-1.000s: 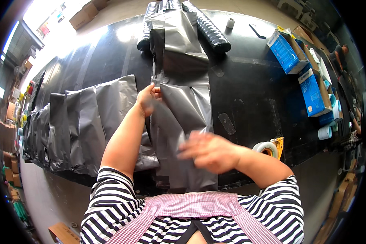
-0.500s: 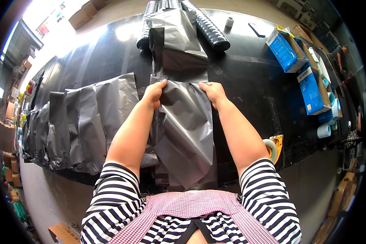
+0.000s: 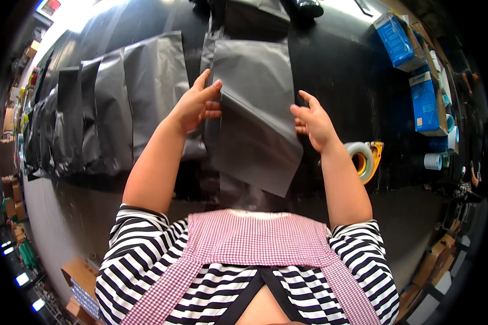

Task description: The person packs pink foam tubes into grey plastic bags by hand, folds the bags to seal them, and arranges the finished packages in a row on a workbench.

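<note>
A dark grey plastic bag (image 3: pixel 255 65) lies flat on the black table before me, its lower part creased diagonally and its near corner pointing toward my apron. My left hand (image 3: pixel 194 107) is at the bag's left edge, fingers spread, with the thumb close to the plastic; whether it touches is unclear. Just off the right edge is my right hand (image 3: pixel 314 123), palm turned inward, its fingers apart and holding nothing. Under the near end of this bag, more dark plastic shows. To the left, several similar grey bags (image 3: pixel 157 92) overlap in a row.
Right of my right forearm sits a yellow tape dispenser (image 3: pixel 375 154) with a roll of tape. Blue cardboard boxes (image 3: pixel 427 105) line the table's right side, with pale tape rolls (image 3: pixel 432 161) beside them. Another person (image 3: pixel 466 84) is at the far right edge.
Both hands have let go of the bag's upper edge and moved apart, fingers now spread. The bag lies flatter. The view has tipped downward, so the black rolls have mostly left the top.
</note>
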Tool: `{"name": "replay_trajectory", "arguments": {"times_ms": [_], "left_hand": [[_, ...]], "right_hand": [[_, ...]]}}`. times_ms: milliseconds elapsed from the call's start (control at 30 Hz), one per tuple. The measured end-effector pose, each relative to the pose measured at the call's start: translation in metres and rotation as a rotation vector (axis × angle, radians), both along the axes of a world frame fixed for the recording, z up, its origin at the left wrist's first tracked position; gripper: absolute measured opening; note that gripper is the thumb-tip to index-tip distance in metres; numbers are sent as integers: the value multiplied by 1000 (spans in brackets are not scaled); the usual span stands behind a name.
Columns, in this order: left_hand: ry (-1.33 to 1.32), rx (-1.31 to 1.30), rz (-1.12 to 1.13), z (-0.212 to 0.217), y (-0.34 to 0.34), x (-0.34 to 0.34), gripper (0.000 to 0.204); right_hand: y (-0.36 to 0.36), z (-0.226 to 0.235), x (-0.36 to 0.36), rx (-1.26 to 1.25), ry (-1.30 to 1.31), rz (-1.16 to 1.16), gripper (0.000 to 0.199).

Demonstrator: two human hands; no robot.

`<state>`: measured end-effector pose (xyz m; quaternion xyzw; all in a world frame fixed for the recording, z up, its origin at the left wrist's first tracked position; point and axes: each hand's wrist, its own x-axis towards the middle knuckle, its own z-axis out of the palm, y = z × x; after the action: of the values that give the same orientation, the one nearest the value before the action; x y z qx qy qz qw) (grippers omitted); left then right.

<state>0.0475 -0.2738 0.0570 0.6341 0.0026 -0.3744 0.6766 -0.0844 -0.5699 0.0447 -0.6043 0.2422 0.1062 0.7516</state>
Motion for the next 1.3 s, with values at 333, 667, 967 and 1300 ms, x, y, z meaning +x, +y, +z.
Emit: {"name": "replay_trajectory", "arguments": {"times_ms": [333,667,967,1300], "left_hand": [[-186,-22,54,4,28,-163,112],[-576,544,51,-29,38,-199,94],[-1411,198,-409,-20,-12,-269,19],[-1290,143,-553,-46,-44,-294,21]], "right_hand": [[57,-3,-132,184,-235,-34,97],[36,-27,-197,-342,-73,70,56],[58,-45,-239,-255,172,384,27],[61,-42,-259,-335,67,429,15]]}}
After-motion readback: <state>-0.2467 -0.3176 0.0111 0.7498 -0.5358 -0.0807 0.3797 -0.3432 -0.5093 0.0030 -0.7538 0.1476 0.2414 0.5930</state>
